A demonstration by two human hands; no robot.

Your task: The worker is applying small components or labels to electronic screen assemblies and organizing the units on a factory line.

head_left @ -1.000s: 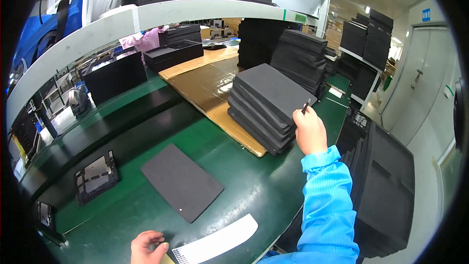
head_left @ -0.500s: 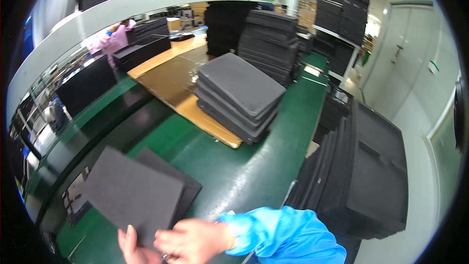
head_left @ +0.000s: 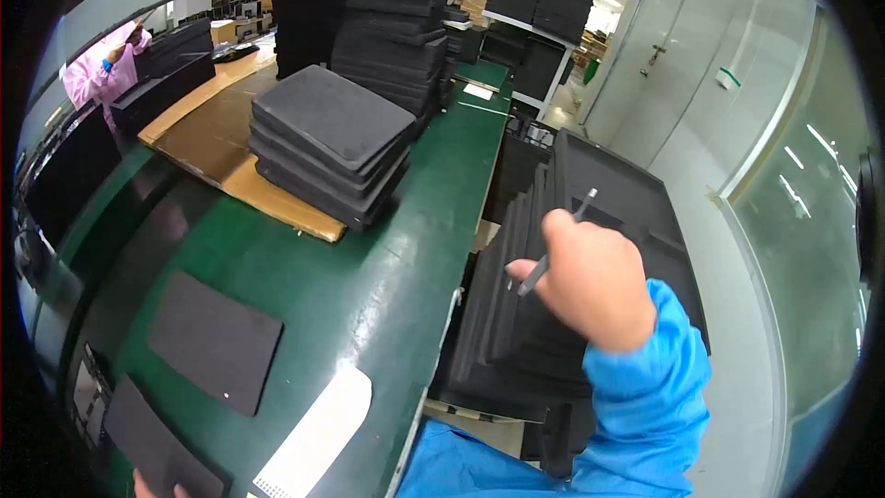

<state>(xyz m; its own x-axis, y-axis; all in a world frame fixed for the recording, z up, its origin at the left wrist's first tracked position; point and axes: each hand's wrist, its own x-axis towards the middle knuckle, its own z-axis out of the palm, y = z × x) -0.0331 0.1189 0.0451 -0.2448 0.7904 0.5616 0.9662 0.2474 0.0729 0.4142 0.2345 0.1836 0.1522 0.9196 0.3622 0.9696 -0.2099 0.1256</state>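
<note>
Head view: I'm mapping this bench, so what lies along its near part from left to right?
Left hand holding dark foam sheet → flat foam sheet → white strip → right hand holding grey pen.

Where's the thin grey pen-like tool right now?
In the head view, right of centre: the thin grey pen-like tool is gripped in the right hand, raised over the upright black foam trays beside the green table's right edge.

Foam stack on cardboard, behind the flat sheet.
</note>
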